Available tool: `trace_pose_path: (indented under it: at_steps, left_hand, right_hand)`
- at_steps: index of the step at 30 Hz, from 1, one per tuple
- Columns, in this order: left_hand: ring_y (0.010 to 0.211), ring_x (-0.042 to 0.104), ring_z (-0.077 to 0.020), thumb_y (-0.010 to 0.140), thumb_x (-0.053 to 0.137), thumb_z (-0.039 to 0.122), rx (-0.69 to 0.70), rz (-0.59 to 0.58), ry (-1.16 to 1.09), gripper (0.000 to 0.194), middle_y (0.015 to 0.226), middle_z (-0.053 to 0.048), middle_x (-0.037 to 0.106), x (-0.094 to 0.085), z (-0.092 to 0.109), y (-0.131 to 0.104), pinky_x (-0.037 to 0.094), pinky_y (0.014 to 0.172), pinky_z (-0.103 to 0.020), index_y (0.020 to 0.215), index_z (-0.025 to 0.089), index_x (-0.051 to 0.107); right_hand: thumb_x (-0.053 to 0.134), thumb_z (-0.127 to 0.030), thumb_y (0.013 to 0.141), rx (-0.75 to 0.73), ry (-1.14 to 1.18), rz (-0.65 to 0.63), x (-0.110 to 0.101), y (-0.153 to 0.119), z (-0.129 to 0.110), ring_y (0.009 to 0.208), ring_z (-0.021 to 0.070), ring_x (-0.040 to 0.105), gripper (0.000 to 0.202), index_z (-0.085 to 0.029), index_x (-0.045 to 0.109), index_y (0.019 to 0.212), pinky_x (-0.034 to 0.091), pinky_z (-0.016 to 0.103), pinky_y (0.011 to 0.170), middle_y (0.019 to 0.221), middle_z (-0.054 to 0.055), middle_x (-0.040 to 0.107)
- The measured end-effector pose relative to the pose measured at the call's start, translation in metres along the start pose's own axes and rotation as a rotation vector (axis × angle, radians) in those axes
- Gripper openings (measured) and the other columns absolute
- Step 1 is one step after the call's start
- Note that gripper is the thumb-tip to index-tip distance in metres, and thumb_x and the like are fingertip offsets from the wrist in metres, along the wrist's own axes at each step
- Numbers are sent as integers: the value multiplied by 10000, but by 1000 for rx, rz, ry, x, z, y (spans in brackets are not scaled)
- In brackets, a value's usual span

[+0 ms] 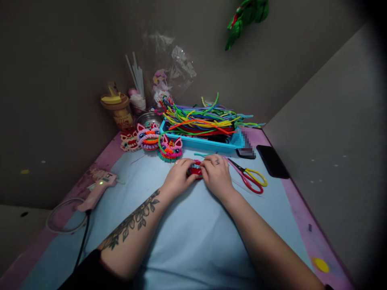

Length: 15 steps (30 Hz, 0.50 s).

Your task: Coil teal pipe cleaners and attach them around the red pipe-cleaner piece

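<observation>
Between my two hands is a small coiled pipe-cleaner piece (pixel 195 169) in red, light blue and other colours, partly covered by my fingers. My left hand (pixel 180 174) grips its left side, thumb in front and fingers behind. At its right side, my right hand (pixel 217 172) pinches it with bent fingers. A teal pipe cleaner (pixel 201 155) sticks out behind my right hand. Just beyond my left hand sits a finished-looking pipe-cleaner animal head (pixel 171 150) with pink ears. Scissors (pixel 249 176) with red and yellow handles lie right of my right hand.
A blue tray (pixel 196 141) heaped with pipe cleaners (pixel 202 119) stands at the back. Two more animal heads (pixel 148 137) sit left of it, before a metal bowl (pixel 149 118). A pink glue gun (pixel 98 189) with a cord lies left; a black phone (pixel 273 161) lies right.
</observation>
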<state>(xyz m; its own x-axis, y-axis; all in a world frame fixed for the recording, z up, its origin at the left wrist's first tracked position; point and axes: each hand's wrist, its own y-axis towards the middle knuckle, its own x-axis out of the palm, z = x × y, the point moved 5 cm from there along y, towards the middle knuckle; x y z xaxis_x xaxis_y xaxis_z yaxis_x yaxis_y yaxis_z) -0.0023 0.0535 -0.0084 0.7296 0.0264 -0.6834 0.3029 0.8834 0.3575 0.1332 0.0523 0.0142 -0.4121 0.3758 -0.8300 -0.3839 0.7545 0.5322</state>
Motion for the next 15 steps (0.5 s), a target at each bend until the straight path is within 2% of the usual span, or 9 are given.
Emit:
trace_pose_path:
  at_steps: [6,11,15]
  left_hand:
    - [1064,542,-241,769,653,227,-14,9,7,361,1123,-75,604,0,0,0,427,941,-408,1117,206,562]
    - [1054,545,-237,785,642,244,0,3,6,347,1116,-89,608,0,2,1,425,942,-401,1118,183,566]
    - [1049,549,-240,782,649,257,-5,7,4,349,1109,-86,611,0,2,1,430,933,-405,1116,195,570]
  right_hand:
    - [482,-171,887,-65,-37,-5,-3,1,-5,1007,261,459,145,-207,618,852,340,433,894,980,93,613]
    - [515,-194,873,45,46,5,0,-1,1,967,257,474,108,-200,617,838,369,420,866,955,92,595]
    - [520,-198,873,65,111,12,2,-1,5,954,250,481,104,-204,623,867,379,407,848,951,88,592]
